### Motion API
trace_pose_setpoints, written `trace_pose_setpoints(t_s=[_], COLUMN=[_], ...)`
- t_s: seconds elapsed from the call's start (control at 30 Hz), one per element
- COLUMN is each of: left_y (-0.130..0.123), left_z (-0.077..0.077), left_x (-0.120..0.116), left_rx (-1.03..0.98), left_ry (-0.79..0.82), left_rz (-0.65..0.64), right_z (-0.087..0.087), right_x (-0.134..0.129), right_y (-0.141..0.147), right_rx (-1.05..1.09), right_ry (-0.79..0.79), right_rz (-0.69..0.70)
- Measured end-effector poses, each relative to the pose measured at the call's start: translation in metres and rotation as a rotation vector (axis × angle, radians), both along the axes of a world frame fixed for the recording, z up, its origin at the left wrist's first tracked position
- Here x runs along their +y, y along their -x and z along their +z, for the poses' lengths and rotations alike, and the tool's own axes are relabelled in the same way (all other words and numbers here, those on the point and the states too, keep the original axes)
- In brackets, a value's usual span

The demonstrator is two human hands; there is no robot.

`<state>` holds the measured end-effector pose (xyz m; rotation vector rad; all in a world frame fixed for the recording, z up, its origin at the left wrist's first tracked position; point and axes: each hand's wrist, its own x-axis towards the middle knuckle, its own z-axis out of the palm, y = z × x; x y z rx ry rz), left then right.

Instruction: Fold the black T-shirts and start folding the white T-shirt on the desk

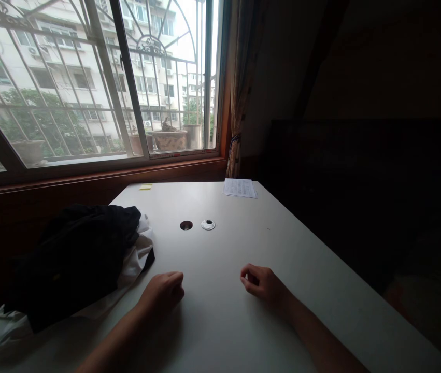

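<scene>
My left hand (165, 291) is curled into a loose fist over the white table (220, 321), just right of a heap of dark and white clothes. I see nothing in its fingers. Across from it, my right hand (262, 282) is also closed, with thumb and forefinger bent into a ring and a gap showing between them. It holds nothing that I can see. The nearest part of the clothes heap is a white cloth (142, 246), partly covered by a black garment (84, 254).
Beyond my hands the tabletop has a round cable hole (186, 225) and a loose round cover (208, 225). Printed sheets (239, 188) lie at the far edge, a yellow sticky note (146, 187) at the far left. Behind stand a barred window (127, 83) and a tied curtain (236, 103).
</scene>
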<state>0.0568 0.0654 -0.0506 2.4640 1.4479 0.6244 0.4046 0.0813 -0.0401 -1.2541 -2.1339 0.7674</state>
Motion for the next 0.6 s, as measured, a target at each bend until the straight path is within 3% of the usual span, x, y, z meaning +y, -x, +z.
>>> trace_pose_setpoints(t_s=[0.6], left_y=[0.0007], left_z=[0.0008], left_x=[0.0003], left_rx=[-0.001], left_ry=[-0.004], left_rz=[-0.003], right_z=[0.0048], right_x=[-0.0028], right_y=[0.0022], right_rx=[-0.032], right_ry=[0.009], right_rz=[-0.027])
